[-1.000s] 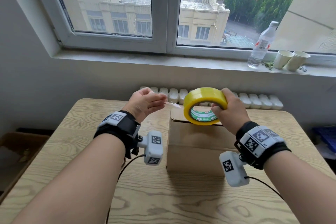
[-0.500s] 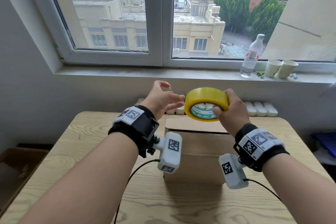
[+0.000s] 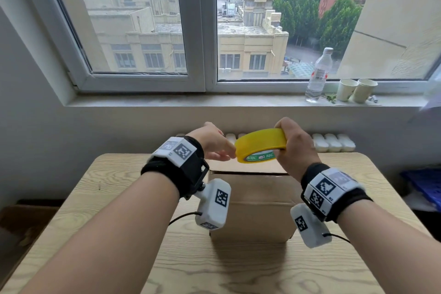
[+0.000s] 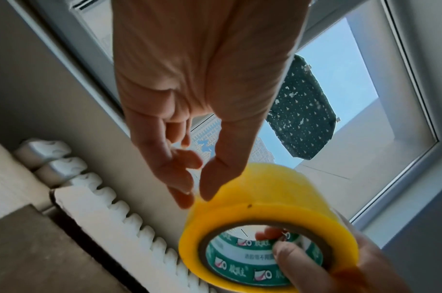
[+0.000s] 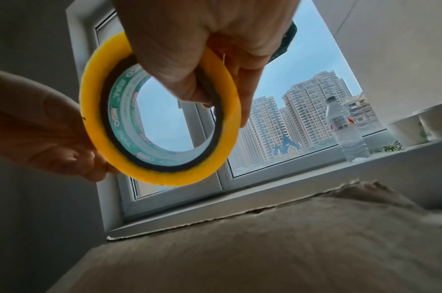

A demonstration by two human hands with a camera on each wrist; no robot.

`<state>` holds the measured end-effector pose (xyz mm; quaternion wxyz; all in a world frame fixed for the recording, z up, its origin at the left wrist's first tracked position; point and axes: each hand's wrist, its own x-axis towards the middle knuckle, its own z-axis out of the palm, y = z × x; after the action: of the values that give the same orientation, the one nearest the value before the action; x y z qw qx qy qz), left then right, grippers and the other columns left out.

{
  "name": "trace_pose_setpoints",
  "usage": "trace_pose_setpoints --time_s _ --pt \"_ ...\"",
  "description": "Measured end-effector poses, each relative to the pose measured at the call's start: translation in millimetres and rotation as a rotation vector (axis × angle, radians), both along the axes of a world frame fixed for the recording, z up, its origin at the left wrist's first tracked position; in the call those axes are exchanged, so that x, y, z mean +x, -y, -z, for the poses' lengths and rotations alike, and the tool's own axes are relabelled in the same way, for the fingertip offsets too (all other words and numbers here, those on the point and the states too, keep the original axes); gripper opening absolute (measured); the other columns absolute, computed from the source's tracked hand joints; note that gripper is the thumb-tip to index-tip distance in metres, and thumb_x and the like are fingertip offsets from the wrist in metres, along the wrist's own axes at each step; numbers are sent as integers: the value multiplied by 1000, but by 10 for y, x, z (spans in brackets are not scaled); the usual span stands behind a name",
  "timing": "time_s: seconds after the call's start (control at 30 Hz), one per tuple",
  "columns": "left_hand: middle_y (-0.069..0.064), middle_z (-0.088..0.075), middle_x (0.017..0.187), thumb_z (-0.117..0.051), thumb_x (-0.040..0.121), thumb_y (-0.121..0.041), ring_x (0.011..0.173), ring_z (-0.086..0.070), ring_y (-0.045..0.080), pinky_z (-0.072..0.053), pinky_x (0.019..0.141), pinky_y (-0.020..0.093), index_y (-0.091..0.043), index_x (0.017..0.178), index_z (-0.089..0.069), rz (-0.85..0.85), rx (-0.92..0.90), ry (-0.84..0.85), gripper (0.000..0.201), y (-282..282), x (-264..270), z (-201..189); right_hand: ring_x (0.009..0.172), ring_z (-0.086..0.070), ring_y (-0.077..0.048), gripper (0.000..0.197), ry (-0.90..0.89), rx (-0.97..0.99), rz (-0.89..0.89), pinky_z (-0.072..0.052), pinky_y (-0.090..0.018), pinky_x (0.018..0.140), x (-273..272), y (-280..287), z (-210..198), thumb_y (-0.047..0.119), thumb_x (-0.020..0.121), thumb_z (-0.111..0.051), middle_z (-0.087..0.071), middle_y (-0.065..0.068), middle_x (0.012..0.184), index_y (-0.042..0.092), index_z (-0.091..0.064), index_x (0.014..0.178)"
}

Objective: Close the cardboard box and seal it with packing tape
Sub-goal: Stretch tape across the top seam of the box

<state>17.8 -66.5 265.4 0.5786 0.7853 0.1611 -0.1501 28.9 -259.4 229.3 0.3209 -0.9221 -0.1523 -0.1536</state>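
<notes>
A closed brown cardboard box stands in the middle of the wooden table. Above its far edge my right hand grips a yellow roll of packing tape, thumb inside the green core and fingers over the outer face. The roll is tilted, its hole facing down toward me. My left hand is at the roll's left side. In the left wrist view its thumb and fingertips rest fairly straight on the roll. No loose tape end shows. The box top lies below the roll.
A white radiator runs behind the table under the windowsill. On the sill at the right stand a water bottle and two paper cups. A blue crate sits to the right of the table, and cardboard lies on the floor at the left.
A second ago my left hand pinched a pulled-out tape end; it let go, opened, and now touches the roll again. The roll has tipped flatter, and my head has lifted.
</notes>
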Motion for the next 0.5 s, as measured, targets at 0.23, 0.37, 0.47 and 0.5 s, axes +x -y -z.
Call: trace_pose_setpoints --time_s 0.23,0.37,0.47,0.5 --pt "7 -58 69 -68 77 7 42 -47 5 -45 47 14 -5 72 -60 111 10 -49 15 -92 -19 -148 73 -43 -18 32 49 -142 -12 -30 -26 63 -29 47 -6 -5 74 -56 -45 5 79 21 -42 87" --pt "5 -54 68 -72 76 5 50 -47 8 -40 44 14 -10 71 -57 150 10 -44 22 -82 -29 -209 76 -41 -16 28 85 -218 28 -32 -28 66 -34 60 -25 0 74 -58 -44 7 83 16 -47 93" --pt "4 -50 70 -76 75 1 59 -44 10 -36 50 18 -13 77 -54 179 100 -23 26 -38 -47 -203 81 -47 -21 27 115 -266 24 -33 -29 65 -44 24 -62 2 73 -59 -47 5 86 16 -48 94" --pt "2 -48 68 -77 75 -2 56 -42 9 -34 50 18 -14 79 -54 197 111 -36 26 -28 -49 -195 84 -50 -23 27 120 -285 15 -34 -29 64 -47 18 -67 2 73 -59 -51 2 88 15 -48 94"
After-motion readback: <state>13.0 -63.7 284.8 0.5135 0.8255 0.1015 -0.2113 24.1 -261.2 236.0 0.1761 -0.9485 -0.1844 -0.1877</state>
